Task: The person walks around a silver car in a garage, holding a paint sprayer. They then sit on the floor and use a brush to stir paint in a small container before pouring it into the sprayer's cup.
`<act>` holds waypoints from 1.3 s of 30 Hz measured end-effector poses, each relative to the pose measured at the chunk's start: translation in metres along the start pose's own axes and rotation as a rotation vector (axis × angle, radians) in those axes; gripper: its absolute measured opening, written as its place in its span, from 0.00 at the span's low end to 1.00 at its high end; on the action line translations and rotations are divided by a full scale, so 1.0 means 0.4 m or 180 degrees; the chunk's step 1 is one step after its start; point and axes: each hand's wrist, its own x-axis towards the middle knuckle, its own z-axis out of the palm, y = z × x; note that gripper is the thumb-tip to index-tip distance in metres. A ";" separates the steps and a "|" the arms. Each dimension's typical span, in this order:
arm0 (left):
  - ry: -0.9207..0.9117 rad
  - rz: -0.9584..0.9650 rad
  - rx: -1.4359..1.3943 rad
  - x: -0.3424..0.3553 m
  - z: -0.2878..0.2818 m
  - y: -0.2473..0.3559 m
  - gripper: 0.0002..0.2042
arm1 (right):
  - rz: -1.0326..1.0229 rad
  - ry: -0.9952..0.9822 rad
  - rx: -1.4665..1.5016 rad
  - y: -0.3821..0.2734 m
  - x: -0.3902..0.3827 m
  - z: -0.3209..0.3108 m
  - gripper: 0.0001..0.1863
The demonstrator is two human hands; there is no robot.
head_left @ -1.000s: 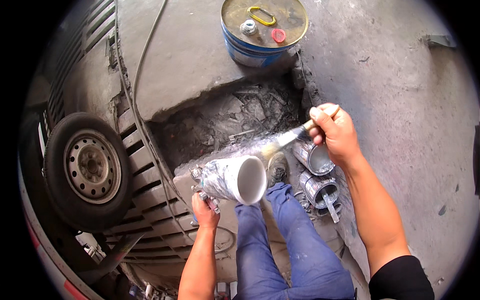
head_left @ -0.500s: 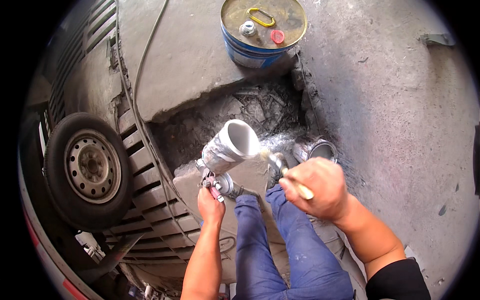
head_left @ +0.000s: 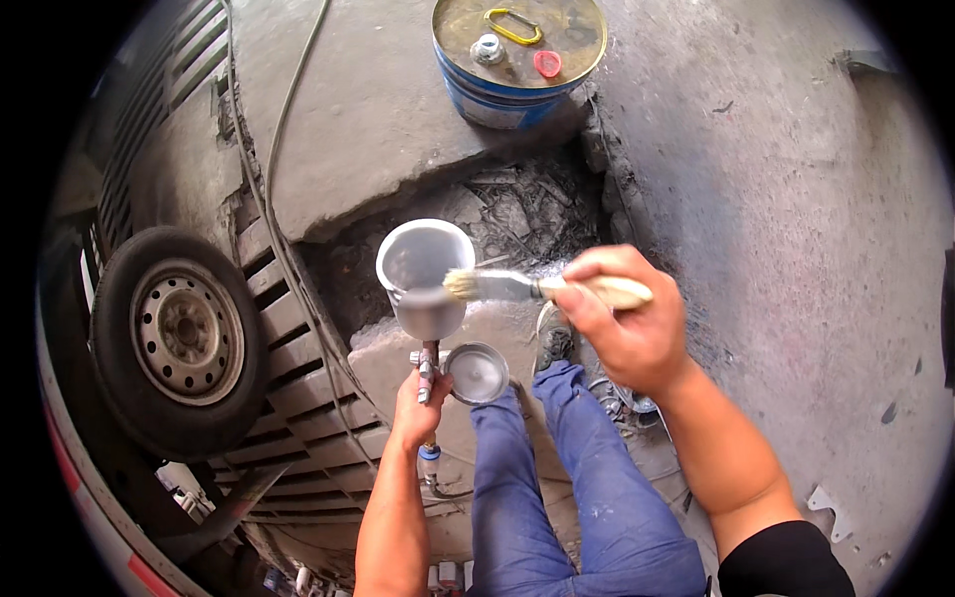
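My left hand (head_left: 418, 406) is wrapped round the handle of a spray gun (head_left: 426, 370). The gun's cup (head_left: 430, 314), open at the top and grey inside, stands above the hand with its mouth towards me. Beside the fingers is a round grey lid (head_left: 478, 375), apparently held along with the gun. A hose fitting with a blue ring (head_left: 429, 453) hangs below. My right hand (head_left: 632, 323) grips a paintbrush (head_left: 517, 287) by its pale handle. Its bristles point left and overlap the cup's right side; whether they touch it I cannot tell.
Ahead, a blue drum (head_left: 517, 75) bears a yellow carabiner (head_left: 514, 27) and red cap (head_left: 547, 64). A broken pit (head_left: 497, 214) with rubble lies before my feet. At left are a spare wheel (head_left: 186, 333), slatted grating (head_left: 298, 358) and loose hoses (head_left: 277, 224).
The gun's cup has swung left and turned from a rightward tilt to more upright. The brush has moved up and left to the cup and now lies nearly level. The lid shows its face.
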 end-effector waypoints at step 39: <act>0.0283 0.1827 0.0529 -0.009 0.058 0.085 0.11 | 0.2127 0.0891 0.2463 0.327 -0.250 0.064 0.19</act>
